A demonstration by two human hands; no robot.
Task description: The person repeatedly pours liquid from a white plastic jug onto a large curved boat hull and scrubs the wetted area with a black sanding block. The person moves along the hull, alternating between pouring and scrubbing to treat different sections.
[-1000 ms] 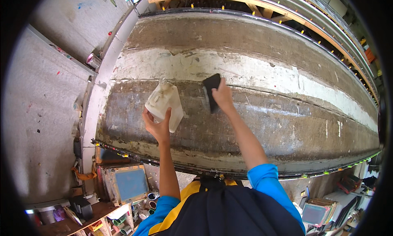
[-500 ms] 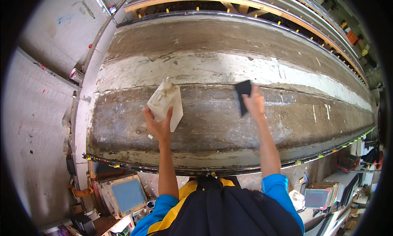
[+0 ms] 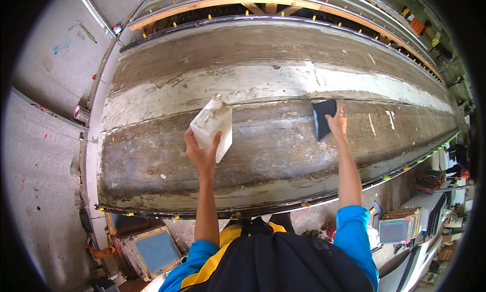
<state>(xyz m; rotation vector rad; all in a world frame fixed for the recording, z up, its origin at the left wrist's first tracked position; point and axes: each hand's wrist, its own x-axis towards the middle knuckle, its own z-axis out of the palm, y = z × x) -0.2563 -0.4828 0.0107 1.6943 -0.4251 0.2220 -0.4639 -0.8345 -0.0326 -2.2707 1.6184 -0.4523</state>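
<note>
In my left hand (image 3: pixel 203 153) is a whitish plastic jerrycan (image 3: pixel 215 122), gripped round its body with thumb and fingers on opposite sides. Its neck points away from me, and its handle faces up. My right hand (image 3: pixel 337 123) grips a flat dark rectangular pad (image 3: pixel 323 117) by its right edge; whether it is a sponge or a board I cannot tell. Beneath both hands stretches a long worn table (image 3: pixel 273 165), stained brown with a pale band along its middle. Wet-looking sheen shows on the surface between the hands.
A rail with coloured clips (image 3: pixel 243 214) runs along the table's near edge. Framed screens (image 3: pixel 156 251) lean below at the left, more frames (image 3: pixel 395 231) at the right. Beyond stands another table with a wooden beam (image 3: pixel 212 0). A grey wall (image 3: pixel 45 175) borders the left.
The right hand with the dark pad has moved right along the table. The jerrycan in my left hand has shifted slightly right in view. The whole view has also shifted.
</note>
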